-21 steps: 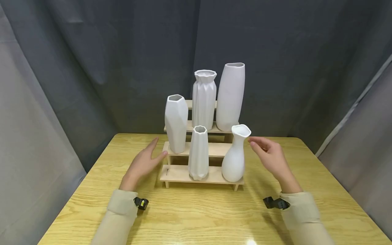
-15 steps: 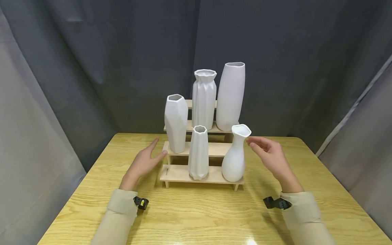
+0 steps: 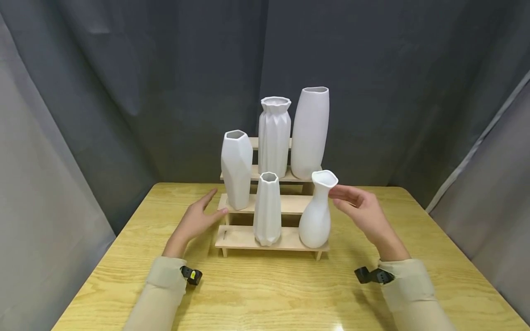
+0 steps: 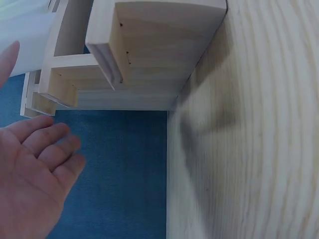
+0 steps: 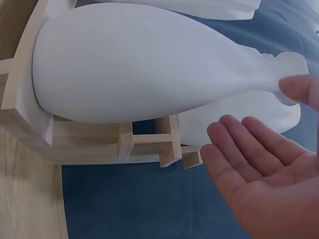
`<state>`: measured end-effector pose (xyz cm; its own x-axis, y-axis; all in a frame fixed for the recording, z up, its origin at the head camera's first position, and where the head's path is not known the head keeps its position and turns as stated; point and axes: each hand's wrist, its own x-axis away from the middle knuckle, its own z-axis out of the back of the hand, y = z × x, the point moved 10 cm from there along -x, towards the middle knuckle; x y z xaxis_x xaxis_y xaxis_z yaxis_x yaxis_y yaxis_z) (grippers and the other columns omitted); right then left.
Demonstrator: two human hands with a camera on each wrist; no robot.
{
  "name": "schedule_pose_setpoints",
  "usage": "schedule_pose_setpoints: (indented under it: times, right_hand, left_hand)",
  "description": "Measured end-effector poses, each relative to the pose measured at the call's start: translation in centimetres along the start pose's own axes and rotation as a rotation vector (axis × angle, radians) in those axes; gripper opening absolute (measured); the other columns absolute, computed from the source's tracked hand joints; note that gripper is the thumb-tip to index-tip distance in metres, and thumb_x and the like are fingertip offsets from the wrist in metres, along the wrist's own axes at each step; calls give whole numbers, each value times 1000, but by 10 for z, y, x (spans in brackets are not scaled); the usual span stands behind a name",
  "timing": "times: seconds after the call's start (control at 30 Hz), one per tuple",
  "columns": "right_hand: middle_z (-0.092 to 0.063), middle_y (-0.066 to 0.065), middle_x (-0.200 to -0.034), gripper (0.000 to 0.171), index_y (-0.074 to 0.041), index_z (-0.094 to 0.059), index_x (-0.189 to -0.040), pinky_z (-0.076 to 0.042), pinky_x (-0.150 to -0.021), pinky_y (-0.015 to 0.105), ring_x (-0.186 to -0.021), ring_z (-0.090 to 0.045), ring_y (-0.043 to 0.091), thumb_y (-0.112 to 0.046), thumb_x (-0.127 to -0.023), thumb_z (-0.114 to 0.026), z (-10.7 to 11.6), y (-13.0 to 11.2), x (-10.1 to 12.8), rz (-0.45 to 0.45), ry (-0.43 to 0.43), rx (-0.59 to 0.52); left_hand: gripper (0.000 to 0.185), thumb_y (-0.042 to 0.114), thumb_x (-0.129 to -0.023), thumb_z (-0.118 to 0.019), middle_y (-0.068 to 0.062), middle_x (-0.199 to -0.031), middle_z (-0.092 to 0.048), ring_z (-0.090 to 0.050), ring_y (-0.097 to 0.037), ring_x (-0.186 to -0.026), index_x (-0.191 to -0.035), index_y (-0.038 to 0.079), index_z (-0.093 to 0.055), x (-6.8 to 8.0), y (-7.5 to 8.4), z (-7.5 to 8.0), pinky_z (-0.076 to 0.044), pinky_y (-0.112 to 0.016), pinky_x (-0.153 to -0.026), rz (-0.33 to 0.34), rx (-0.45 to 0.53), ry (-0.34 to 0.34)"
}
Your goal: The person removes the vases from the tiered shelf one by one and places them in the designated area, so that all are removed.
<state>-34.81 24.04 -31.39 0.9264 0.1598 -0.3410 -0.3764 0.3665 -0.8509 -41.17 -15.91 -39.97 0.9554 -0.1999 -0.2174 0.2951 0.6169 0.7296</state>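
My right hand (image 3: 361, 212) is at the neck of a white round-bellied vase (image 3: 315, 225) with a flared rim, on the lowest step of a wooden stand (image 3: 240, 235). In the right wrist view its thumb (image 5: 298, 89) overlaps the neck, and the fingers extend loosely beside it. My left hand (image 3: 194, 224) is by the stand's left side, thumb and fingers spread, holding nothing. Nearest to it, on the second step, stands a white faceted vase (image 3: 237, 170). A narrow ribbed white vase (image 3: 267, 211) shares the lowest step.
Higher on the stand stand a pleated white vase (image 3: 274, 142) and a tall smooth white vase (image 3: 310, 133). The stand rests on a wood-grain table (image 3: 265, 289). Dark grey curtains (image 3: 165, 92) hang behind and at both sides.
My right hand has moved slightly left, closer to the neck of the round-bellied vase. The left hand has hardly moved. The stand and vases appear slightly lower in the head view.
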Motion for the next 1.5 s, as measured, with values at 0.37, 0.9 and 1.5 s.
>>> schedule_pose_setpoints:
  times: [0.37,0.9,1.5]
  right_hand:
    - [-65,15,-121,43,1,-61,-128,-50,-90,19,-109,-61,15,-24,-94,-70,-5,0,-2,16,3,-2]
    - [-69,10,-98,24,2,-68,-102,-54,-82,24,-93,-63,20,-19,-91,-74,-13,-6,-12,75,36,-41]
    - [-71,11,-103,30,4,-69,-114,-56,-82,24,-93,-67,17,-12,-89,-76,-16,-3,-12,112,98,-106]
  left_hand:
    - [89,55,-89,-68,-9,-159,-30,-30,-31,-143,-156,10,-30,-5,-2,-9,-29,-46,-115,-48,131,-31]
    - [81,43,-93,-68,-10,-158,-31,-27,-28,-145,-155,6,-31,-13,3,-17,-26,-45,-117,-98,184,-66]
    - [84,45,-92,-69,-10,-158,-30,-28,-28,-144,-155,5,-31,-17,-2,-21,-27,-44,-116,-69,191,-61]
